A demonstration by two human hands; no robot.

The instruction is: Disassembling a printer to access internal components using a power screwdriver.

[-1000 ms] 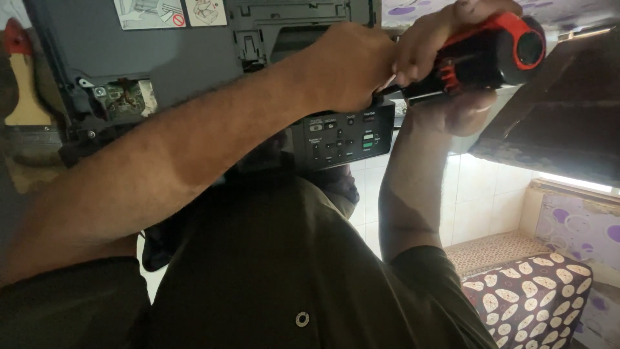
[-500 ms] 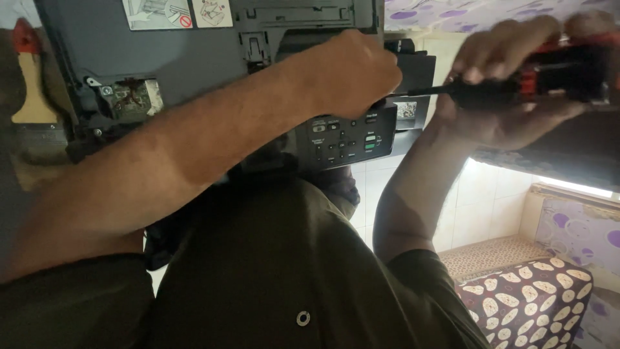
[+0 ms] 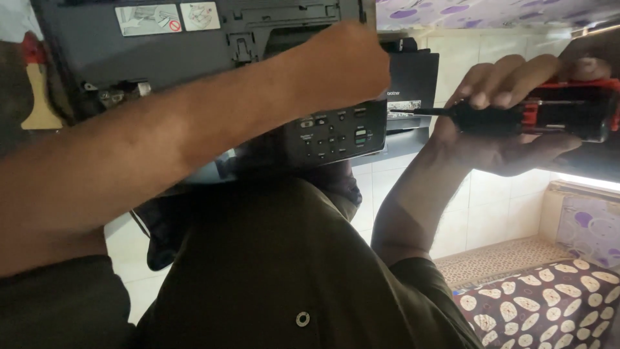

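Observation:
A black printer (image 3: 194, 58) with a button panel (image 3: 336, 132) rests against my lap, above my olive shirt (image 3: 271, 258). My left arm crosses it from the left. My left hand (image 3: 349, 61) is curled in a fist over the printer's upper right edge, its fingertips hidden. My right hand (image 3: 500, 132) grips a black and red screwdriver (image 3: 549, 116) held level to the right of the printer. The thin shaft (image 3: 420, 112) points left at the printer's side, a short way below my left hand.
A tool with a pale wooden handle and a red top (image 3: 35, 90) lies at the far left. White wall tiles (image 3: 497, 207) sit behind my right arm. A cushion with a leaf pattern (image 3: 549, 304) fills the lower right, and purple-spotted cloth (image 3: 591, 226) lies beside it.
My right hand has carried the screwdriver rightward and down, away from my left hand, and it now lies level. My left hand has stayed on the printer.

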